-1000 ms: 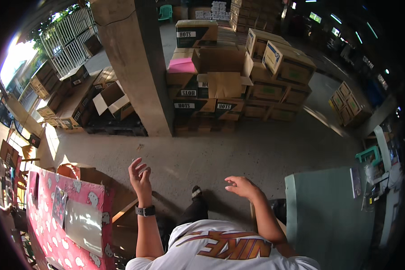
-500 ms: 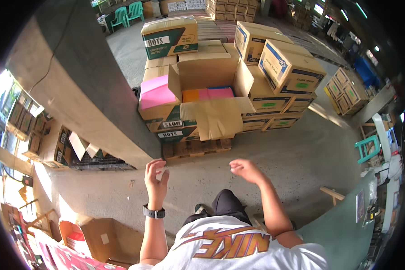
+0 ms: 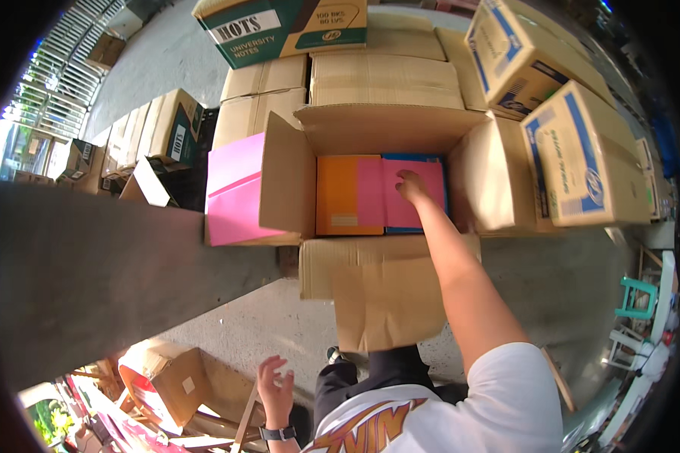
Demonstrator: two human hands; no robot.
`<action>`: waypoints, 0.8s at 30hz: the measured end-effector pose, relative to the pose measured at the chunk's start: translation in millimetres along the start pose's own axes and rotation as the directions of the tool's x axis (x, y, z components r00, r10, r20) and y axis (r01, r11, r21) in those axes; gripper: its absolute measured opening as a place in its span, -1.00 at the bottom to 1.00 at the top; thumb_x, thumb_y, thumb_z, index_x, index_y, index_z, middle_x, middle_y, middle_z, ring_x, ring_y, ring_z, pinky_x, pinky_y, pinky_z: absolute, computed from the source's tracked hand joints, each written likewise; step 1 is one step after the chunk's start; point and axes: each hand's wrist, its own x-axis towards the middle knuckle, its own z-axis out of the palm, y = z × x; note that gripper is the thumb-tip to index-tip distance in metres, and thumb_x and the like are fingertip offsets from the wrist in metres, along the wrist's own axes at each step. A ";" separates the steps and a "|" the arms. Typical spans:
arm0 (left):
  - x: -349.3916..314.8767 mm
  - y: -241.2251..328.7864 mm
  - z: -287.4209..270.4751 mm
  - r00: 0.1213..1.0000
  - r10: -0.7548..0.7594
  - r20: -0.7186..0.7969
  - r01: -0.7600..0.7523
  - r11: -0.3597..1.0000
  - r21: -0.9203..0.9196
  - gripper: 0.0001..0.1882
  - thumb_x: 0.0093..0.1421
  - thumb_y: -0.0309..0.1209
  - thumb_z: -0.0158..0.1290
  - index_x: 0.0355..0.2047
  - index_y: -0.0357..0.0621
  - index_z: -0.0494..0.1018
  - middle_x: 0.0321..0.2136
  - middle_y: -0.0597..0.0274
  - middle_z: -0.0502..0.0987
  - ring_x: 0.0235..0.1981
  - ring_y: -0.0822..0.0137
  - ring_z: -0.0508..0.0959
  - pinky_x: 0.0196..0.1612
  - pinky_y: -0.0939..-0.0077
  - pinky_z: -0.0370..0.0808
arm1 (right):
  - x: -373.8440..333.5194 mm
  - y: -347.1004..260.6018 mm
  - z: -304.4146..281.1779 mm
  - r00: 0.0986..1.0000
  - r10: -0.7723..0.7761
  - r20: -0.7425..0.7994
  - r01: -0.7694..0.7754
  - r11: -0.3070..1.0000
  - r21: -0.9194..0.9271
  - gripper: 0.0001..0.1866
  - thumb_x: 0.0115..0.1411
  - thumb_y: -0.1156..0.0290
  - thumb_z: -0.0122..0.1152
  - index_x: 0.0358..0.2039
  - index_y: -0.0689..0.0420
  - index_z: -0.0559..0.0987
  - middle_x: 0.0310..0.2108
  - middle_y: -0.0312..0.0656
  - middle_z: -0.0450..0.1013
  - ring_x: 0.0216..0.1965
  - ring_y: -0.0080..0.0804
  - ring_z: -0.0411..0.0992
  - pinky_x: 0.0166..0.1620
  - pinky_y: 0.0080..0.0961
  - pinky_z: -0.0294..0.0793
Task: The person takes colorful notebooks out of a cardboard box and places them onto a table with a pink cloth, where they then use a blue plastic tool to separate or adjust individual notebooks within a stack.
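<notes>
An open cardboard box (image 3: pixel 378 124) has its flaps folded outward. Inside lie an orange notebook stack (image 3: pixel 336 189), a blue one (image 3: pixel 412 157) and pink sheets (image 3: pixel 370 200) partly covering both. My right hand (image 3: pixel 409 186) reaches into the box, over the pink sheet at the right, with loosely bent fingers apart; nothing shows in its grasp. Whether the fingertips touch the sheet is hard to make out. My left hand (image 3: pixel 276 385), wearing a watch, hangs low beside my body, fingers apart and holding nothing.
More pink sheets (image 3: pixel 234 196) lie left of the box. Closed cartons (image 3: pixel 385 79) stand behind it, and two blue-banded cartons (image 3: pixel 574 162) at the right. A concrete pillar (image 3: pixel 113 279) fills the left. Low at the left stands another open carton (image 3: pixel 181 385).
I have come closer to the stacked cartons. My right hand has moved forward into the open box, while my left hand has dropped lower beside me.
</notes>
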 end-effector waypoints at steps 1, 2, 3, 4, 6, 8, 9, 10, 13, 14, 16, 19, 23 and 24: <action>4.0 9.4 9.0 1.000 0.005 0.030 -0.008 0.997 0.082 -0.74 -0.08 -0.61 0.05 -0.30 -0.15 0.43 -0.17 0.20 0.42 -0.16 0.28 0.44 -0.26 0.47 0.42 | 21.9 -4.8 17.0 0.993 -0.057 0.101 0.070 0.989 -0.127 -0.53 -0.03 0.31 0.14 -0.06 0.10 0.41 0.00 -0.02 0.32 0.02 -0.15 0.29 -0.06 -0.25 0.37; 9.5 15.2 17.5 0.998 0.008 0.070 -0.019 0.986 0.163 -0.73 -0.08 -0.59 0.06 -0.29 -0.15 0.43 -0.16 0.17 0.42 -0.15 0.25 0.43 -0.25 0.46 0.42 | 39.4 -4.4 30.3 0.989 -0.062 0.132 0.078 0.989 -0.123 -0.53 -0.03 0.31 0.14 -0.06 0.10 0.41 0.00 -0.02 0.32 0.02 -0.15 0.29 -0.06 -0.25 0.37; 12.2 16.7 24.5 0.996 -0.075 0.045 0.068 0.988 0.139 -0.71 -0.07 -0.57 0.07 -0.27 -0.13 0.44 -0.15 0.14 0.42 -0.15 0.22 0.42 -0.25 0.43 0.42 | 51.6 -21.0 40.7 0.989 -0.029 0.144 0.049 0.989 -0.140 -0.47 -0.04 0.31 0.14 0.00 0.09 0.35 0.06 -0.02 0.24 0.07 -0.11 0.23 -0.05 -0.17 0.35; 18.5 21.1 30.6 0.994 -0.107 0.028 0.102 0.984 0.148 -0.71 -0.07 -0.57 0.07 -0.27 -0.13 0.44 -0.15 0.14 0.42 -0.15 0.22 0.42 -0.25 0.43 0.42 | 61.9 -31.6 44.8 0.990 0.013 0.144 0.011 0.986 -0.164 -0.40 -0.05 0.30 0.15 0.06 0.08 0.29 0.12 -0.02 0.15 0.11 -0.06 0.16 -0.05 -0.08 0.33; 33.6 36.3 40.1 0.993 -0.108 0.043 0.099 0.979 0.180 -0.71 -0.07 -0.57 0.07 -0.27 -0.12 0.44 -0.14 0.12 0.41 -0.14 0.21 0.42 -0.24 0.42 0.41 | 79.2 -30.2 50.0 0.989 -0.030 0.142 0.067 0.961 -0.267 -0.38 -0.07 0.31 0.15 0.07 0.08 0.27 0.09 -0.02 0.16 0.09 -0.04 0.17 -0.07 -0.04 0.33; 52.3 52.3 44.5 0.991 -0.125 0.042 0.114 0.973 0.199 -0.71 -0.07 -0.57 0.07 -0.26 -0.12 0.44 -0.14 0.11 0.41 -0.13 0.21 0.42 -0.23 0.42 0.41 | 91.2 -25.3 56.5 0.989 -0.069 0.128 0.112 0.923 -0.369 -0.36 -0.08 0.32 0.16 0.08 0.07 0.25 0.07 -0.03 0.17 0.07 -0.02 0.18 -0.08 -0.01 0.33; 63.7 63.5 46.1 0.992 -0.113 0.059 0.099 0.973 0.208 -0.71 -0.06 -0.57 0.07 -0.26 -0.12 0.44 -0.13 0.10 0.40 -0.13 0.20 0.42 -0.23 0.43 0.40 | 100.5 -9.5 59.2 0.992 -0.094 0.079 0.120 0.890 -0.441 -0.40 -0.09 0.31 0.18 0.03 0.07 0.31 0.06 -0.03 0.17 0.05 -0.03 0.20 -0.10 -0.02 0.33; 72.9 69.5 48.7 0.991 -0.121 0.056 0.107 0.973 0.206 -0.71 -0.06 -0.57 0.07 -0.26 -0.12 0.44 -0.13 0.10 0.40 -0.13 0.20 0.42 -0.23 0.43 0.40 | 107.1 -9.3 57.9 0.989 -0.139 0.044 0.142 0.852 -0.504 -0.45 -0.11 0.30 0.20 -0.03 0.06 0.38 0.05 -0.03 0.17 0.02 -0.04 0.21 -0.11 -0.03 0.33; 95.7 88.1 52.7 0.997 -0.022 0.080 0.005 0.979 0.204 -0.71 -0.07 -0.56 0.07 -0.26 -0.13 0.44 -0.12 0.09 0.39 -0.12 0.17 0.42 -0.21 0.42 0.40 | 89.0 -18.3 17.6 0.922 -0.329 0.204 0.386 0.811 -0.440 -0.66 -0.11 0.29 0.22 -0.28 0.09 0.49 -0.05 -0.03 0.27 -0.03 -0.09 0.26 -0.15 -0.13 0.36; 103.2 93.0 55.1 0.997 -0.026 0.067 0.012 0.980 0.200 -0.71 -0.07 -0.56 0.07 -0.26 -0.13 0.44 -0.12 0.09 0.39 -0.12 0.17 0.42 -0.21 0.42 0.40 | 87.3 -26.4 3.0 0.917 -0.341 0.209 0.400 0.805 -0.439 -0.66 -0.11 0.29 0.22 -0.28 0.09 0.49 -0.05 -0.03 0.27 -0.03 -0.09 0.26 -0.15 -0.13 0.36; 112.7 94.7 59.6 0.991 0.051 0.121 -0.066 0.990 0.123 -0.67 -0.06 -0.56 0.07 -0.21 -0.12 0.42 -0.12 0.10 0.39 -0.12 0.15 0.42 -0.19 0.41 0.40 | 78.0 -40.1 -27.0 0.839 -0.352 0.416 0.463 0.863 -0.203 -0.78 -0.11 0.29 0.26 -0.51 0.14 0.48 -0.29 -0.06 0.41 -0.20 -0.19 0.36 -0.27 -0.25 0.35; 134.5 96.1 68.7 0.964 0.159 0.213 -0.172 0.984 0.043 -0.59 -0.09 -0.53 0.12 -0.15 -0.10 0.40 -0.08 0.12 0.37 -0.08 0.17 0.40 -0.14 0.41 0.40 | 42.6 -88.1 -87.8 0.779 -0.338 0.528 0.314 0.939 0.140 -0.80 -0.04 0.38 0.23 -0.56 0.15 0.38 -0.58 -0.23 0.33 -0.51 -0.41 0.31 -0.44 -0.47 0.28; 163.2 100.7 84.6 0.967 0.197 0.160 -0.138 0.937 -0.321 -0.30 -0.05 -0.41 0.20 0.09 -0.17 0.14 -0.02 0.13 0.31 0.02 0.24 0.32 -0.01 0.42 0.31 | -51.0 -181.5 -175.0 0.838 -0.492 0.236 0.141 0.614 0.777 -0.75 0.11 0.33 0.19 -0.54 0.10 0.30 -0.59 -0.44 0.23 -0.51 -0.72 0.17 -0.44 -0.72 0.18; 171.9 102.6 84.8 0.971 0.199 0.132 -0.123 0.892 -0.435 -0.22 -0.04 -0.36 0.22 0.15 -0.18 0.05 0.00 0.16 0.29 0.04 0.31 0.29 0.02 0.46 0.28 | -68.4 -196.8 -180.0 0.855 -0.500 0.136 0.087 0.399 0.913 -0.73 0.12 0.28 0.19 -0.52 0.08 0.30 -0.57 -0.46 0.24 -0.50 -0.74 0.16 -0.43 -0.74 0.17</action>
